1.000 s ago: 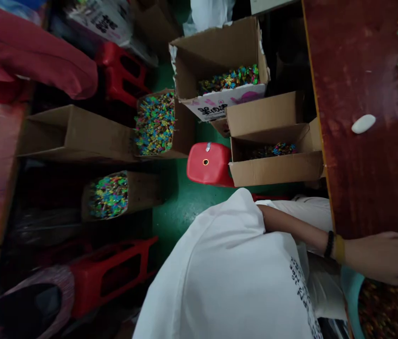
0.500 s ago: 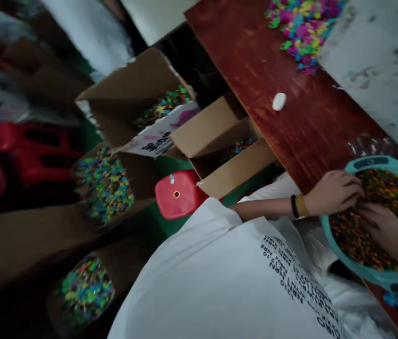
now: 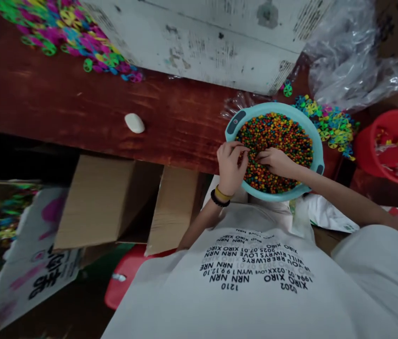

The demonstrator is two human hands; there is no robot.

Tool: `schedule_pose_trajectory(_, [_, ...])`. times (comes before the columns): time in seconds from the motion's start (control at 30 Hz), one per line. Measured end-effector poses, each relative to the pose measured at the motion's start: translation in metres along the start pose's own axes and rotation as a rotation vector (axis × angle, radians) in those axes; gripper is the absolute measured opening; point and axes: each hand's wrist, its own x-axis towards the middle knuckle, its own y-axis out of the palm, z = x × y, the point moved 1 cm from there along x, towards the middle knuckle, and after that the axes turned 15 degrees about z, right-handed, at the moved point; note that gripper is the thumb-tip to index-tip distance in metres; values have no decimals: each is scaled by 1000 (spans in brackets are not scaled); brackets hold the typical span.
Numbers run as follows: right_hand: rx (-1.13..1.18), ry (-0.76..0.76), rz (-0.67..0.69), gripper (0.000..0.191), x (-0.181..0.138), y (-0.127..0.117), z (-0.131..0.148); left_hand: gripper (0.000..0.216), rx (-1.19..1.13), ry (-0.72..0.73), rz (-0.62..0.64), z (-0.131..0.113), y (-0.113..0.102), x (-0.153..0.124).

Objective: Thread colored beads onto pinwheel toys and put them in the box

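A teal plastic basin full of small multicoloured beads rests at the near edge of a dark red wooden table. My left hand, with a yellow and a black band at the wrist, reaches over the basin's near-left rim, its fingers curled down into the beads. My right hand lies inside the basin on the beads, fingers bent and pinched toward the left hand. What either hand holds among the beads is too small to make out.
Piles of coloured plastic wheel pieces lie at the table's far left and beside the basin. A white oval object, a whitish board, clear plastic bags and a red bucket are near. Cardboard boxes stand under the table.
The view has swung from the boxes on the floor up to the table and basin. Both hands stay in the beads, now seen centred in front of me.
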Motion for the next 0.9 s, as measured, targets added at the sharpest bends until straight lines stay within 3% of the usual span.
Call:
schedule_pose_trajectory(0.13, [672, -51, -118, 25, -15, -4, -2, 16, 14, 21, -23, 0, 0, 0])
schedule_pose_trajectory(0.23, [1088, -34, -218, 32, -26, -11, -6, 16, 26, 29, -40, 2, 0, 0])
schedule_pose_trajectory(0.4, [1471, -37, -339, 43, -40, -18, -9, 17, 41, 44, -41, 6, 0, 2])
schedule_pose_trajectory(0.57, [1351, -76, -406, 57, -48, -22, -18, 17, 43, 41, -46, 4, 2, 0])
schedule_pose_trajectory(0.73, [909, -54, -525, 78, -54, -15, -17, 15, 94, 72, -53, -11, -15, 2])
schedule_pose_trajectory(0.8, [835, -65, -571, 70, -56, -11, -11, 17, 32, 123, -52, -11, -30, 14])
schedule_pose_trajectory(0.9, [782, -112, -643, 34, -61, -8, 2, 21, -78, 162, -46, 1, -56, 48])
